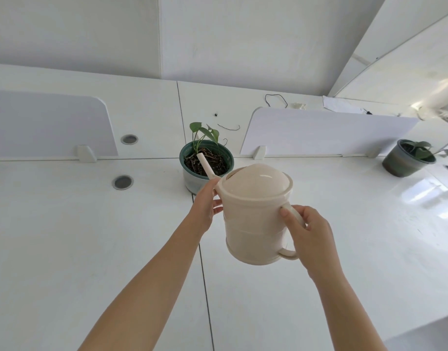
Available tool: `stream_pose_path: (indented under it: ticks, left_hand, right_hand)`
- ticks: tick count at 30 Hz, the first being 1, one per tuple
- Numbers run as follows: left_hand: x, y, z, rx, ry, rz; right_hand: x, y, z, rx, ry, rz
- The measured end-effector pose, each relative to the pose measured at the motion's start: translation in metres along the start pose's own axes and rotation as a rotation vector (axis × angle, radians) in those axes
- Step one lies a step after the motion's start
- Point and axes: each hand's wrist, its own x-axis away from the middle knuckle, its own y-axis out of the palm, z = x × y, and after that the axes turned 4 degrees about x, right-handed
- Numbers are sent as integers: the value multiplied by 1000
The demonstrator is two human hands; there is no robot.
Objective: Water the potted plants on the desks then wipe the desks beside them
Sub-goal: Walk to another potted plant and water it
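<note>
Two grips hold the watering can (pixel 255 219) just in front of the green pot (pixel 192 181), with the spout (pixel 205 164) tip over its soil. Right grip (pixel 311 231) wraps the handle (pixel 292 214); left grip (pixel 205 206) clasps the body at the spout base. Can looks like stiff, smooth plastic. Its weight likely shifts as water sloshes, so handle plus body support suits it. Second pot (pixel 405 160) stands well right of the green pot on the counter (pixel 91 236).

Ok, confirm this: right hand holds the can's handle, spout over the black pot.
Wrong pot: the head view shows the spout over the green pot, not the black pot at far right. The right hand does hold the can by its handle.
</note>
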Motion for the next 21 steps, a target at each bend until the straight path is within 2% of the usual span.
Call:
stream_pose_path:
  ticks: [14,21]
  left_hand:
    - [42,-45,-50,-134,-76,88]
    - [78,-89,-60,-138,-15,248]
  right_hand:
    - [45,-7,76,34,137,-138]
    - [52,9,96,100,155,-301]
